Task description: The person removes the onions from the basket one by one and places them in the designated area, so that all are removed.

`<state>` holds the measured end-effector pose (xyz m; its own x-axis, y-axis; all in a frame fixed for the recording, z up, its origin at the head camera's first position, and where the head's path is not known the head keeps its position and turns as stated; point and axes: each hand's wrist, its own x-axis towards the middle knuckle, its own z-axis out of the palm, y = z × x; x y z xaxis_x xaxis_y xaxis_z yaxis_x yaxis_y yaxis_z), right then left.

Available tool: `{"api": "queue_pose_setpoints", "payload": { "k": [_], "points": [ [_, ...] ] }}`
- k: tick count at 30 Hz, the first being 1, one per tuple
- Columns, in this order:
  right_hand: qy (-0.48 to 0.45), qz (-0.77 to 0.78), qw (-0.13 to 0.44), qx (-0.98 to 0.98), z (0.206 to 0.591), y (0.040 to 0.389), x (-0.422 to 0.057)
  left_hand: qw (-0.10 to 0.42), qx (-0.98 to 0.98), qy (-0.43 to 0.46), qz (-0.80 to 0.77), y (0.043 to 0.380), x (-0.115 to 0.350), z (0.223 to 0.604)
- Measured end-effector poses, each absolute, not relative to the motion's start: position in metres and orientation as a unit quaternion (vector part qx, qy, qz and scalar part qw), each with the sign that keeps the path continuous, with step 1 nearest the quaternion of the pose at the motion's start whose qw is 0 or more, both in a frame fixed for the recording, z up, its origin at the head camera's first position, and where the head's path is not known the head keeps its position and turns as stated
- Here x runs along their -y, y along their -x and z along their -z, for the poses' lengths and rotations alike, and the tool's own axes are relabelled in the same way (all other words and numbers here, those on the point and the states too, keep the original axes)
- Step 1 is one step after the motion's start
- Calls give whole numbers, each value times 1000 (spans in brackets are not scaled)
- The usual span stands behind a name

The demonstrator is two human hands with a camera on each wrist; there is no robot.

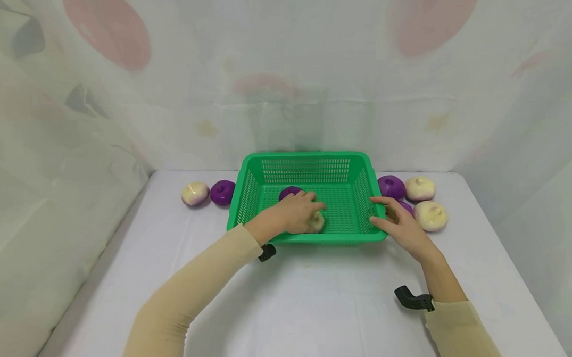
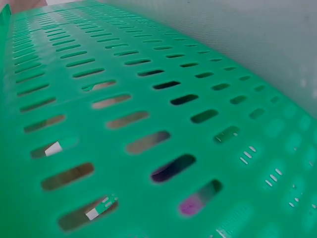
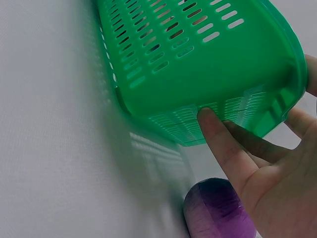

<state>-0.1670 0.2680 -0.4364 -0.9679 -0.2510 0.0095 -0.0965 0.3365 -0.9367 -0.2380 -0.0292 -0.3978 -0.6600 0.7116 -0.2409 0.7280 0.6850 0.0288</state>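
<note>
A green plastic basket point(image 1: 307, 236) with slotted walls stands on the table. My left hand point(image 1: 294, 213) reaches over its front wall, fingers curled about a cream turnip point(image 1: 318, 222) near that wall; the thumb is hidden. Just behind this hand a purple turnip point(image 1: 289, 191) lies on the basket floor. My right hand point(image 1: 401, 229) grips the right end of the basket, thumb and forefinger over the rim. Other fingers point(image 3: 225, 144) press the outside of the end wall in the right wrist view. Through the slots of the basket wall point(image 2: 163, 114), the left wrist view gives only glimpses of the hand and purple.
Left of the basket sit a cream turnip point(image 1: 195, 193) and a purple turnip point(image 1: 222, 193). Right of it, several more are bunched, among them a purple one point(image 1: 391, 187) and a cream one point(image 1: 431, 215). A printed white curtain point(image 1: 184, 99) hangs behind the white table point(image 1: 304, 307).
</note>
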Motion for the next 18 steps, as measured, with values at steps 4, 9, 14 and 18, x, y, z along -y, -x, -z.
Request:
{"api": "queue_pose_setpoints", "payload": {
  "k": [4, 9, 14, 18],
  "points": [
    [106, 568, 69, -813, 436, 167, -268, 118, -906, -403, 49, 239, 28, 400],
    [108, 569, 70, -812, 435, 167, -266, 126, -902, -410, 58, 239, 28, 401],
    [109, 570, 72, -811, 434, 166, -265, 128, -903, -409, 42, 241, 29, 400],
    [110, 569, 70, -812, 434, 166, -266, 126, -905, -403, 40, 241, 29, 396]
  ]
}}
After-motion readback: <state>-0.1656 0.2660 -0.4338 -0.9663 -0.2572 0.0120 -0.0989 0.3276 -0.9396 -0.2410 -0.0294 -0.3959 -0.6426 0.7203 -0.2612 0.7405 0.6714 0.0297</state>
